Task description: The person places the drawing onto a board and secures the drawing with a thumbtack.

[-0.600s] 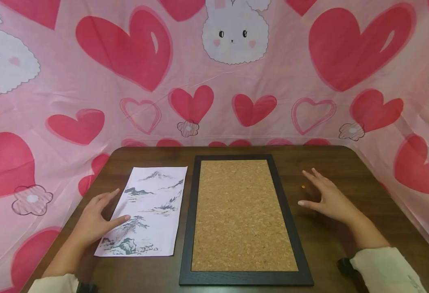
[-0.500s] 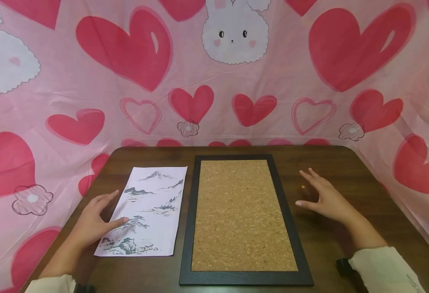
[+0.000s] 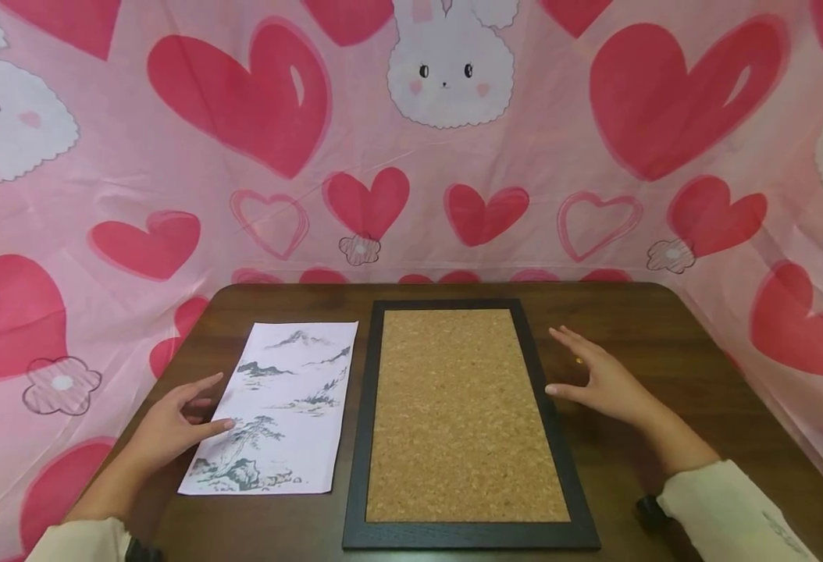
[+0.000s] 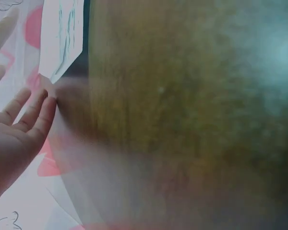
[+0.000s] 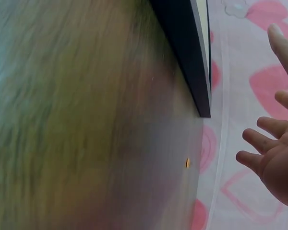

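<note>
A white sheet (image 3: 292,390) printed with an ink landscape lies on the table. Beside its left edge is my left hand (image 3: 169,428), fingers loosely bent and thumb extended over the sheet; whether the thumb touches it I cannot tell. A cork board (image 3: 464,414) with a black frame lies flat to the right of the sheet. My right hand (image 3: 604,388) hovers by the board's right side, fingers spread and holding nothing, thumb tip near the frame. A tiny gold-coloured round piece (image 5: 187,163) lies on the table near that hand; its kind is too small to tell.
The dark wooden table (image 3: 299,527) carries the sheet and board side by side, with a narrow gap between. A pink cloth (image 3: 411,148) with hearts and rabbits hangs behind the table and along its sides.
My right hand has moved left toward the board's frame. My left hand has drifted slightly left and down, its fingers a little more bent. Sheet and board have stayed in place.
</note>
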Tool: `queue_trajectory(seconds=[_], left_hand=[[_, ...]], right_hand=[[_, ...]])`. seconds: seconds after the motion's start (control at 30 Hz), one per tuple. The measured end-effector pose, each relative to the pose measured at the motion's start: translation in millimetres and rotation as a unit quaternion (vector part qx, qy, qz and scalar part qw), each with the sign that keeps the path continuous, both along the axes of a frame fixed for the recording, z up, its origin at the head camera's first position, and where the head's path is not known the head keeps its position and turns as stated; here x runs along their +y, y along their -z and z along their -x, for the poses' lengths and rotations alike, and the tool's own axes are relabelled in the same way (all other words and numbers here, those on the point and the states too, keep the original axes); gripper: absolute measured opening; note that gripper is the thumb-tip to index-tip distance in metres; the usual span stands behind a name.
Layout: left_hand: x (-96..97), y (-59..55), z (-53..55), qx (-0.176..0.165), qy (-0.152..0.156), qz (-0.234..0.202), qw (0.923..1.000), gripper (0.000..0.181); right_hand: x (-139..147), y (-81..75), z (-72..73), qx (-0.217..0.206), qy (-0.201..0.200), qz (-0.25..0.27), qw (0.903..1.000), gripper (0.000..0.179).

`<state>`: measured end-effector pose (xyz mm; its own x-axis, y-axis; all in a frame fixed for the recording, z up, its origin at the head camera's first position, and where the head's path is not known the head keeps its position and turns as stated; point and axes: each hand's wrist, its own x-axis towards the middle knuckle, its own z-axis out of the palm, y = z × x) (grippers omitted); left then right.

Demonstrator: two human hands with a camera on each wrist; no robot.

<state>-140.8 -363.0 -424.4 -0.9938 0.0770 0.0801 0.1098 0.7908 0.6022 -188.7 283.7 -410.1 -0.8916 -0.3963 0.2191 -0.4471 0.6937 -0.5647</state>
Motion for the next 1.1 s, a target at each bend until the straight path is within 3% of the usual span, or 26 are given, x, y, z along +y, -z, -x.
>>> queue_trajectory(seconds=[0.2, 0.37, 0.57, 0.73, 0.93, 1.1], left_hand=[[-0.6, 0.5, 9.3, -0.041, -0.017, -0.013, 0.9989, 0.091], [-2.4, 5.2, 13.5, -0.038, -0.033, -0.015, 0.9986, 0.091], [-3.9, 12.4, 14.1, -0.04, -0.048, 0.021, 0.9978, 0.085], [-2.0, 13.7, 14.2, -0.046, -0.049, 0.024, 0.9974, 0.068], [-3.7, 11.0, 11.5, -0.081, -0.067, -0.021, 0.9943, 0.048], [-9.1, 10.8, 8.7, -0.095, -0.074, -0.079, 0.9896, 0.048]], right_hand=[[-12.2, -4.3, 2.6, -0.005, -0.004, 0.025, 0.9997, 0.09], [-24.1, -6.7, 4.3, -0.018, -0.024, 0.057, 0.9979, 0.087], [-35.9, -5.5, 5.4, -0.047, -0.027, 0.098, 0.9937, 0.083], [-45.7, -4.6, 6.3, -0.065, -0.042, 0.116, 0.9903, 0.079], [-56.5, -3.1, 6.7, -0.08, -0.072, 0.134, 0.9851, 0.077], [-64.3, -1.4, 6.0, -0.084, -0.084, 0.147, 0.982, 0.074]])
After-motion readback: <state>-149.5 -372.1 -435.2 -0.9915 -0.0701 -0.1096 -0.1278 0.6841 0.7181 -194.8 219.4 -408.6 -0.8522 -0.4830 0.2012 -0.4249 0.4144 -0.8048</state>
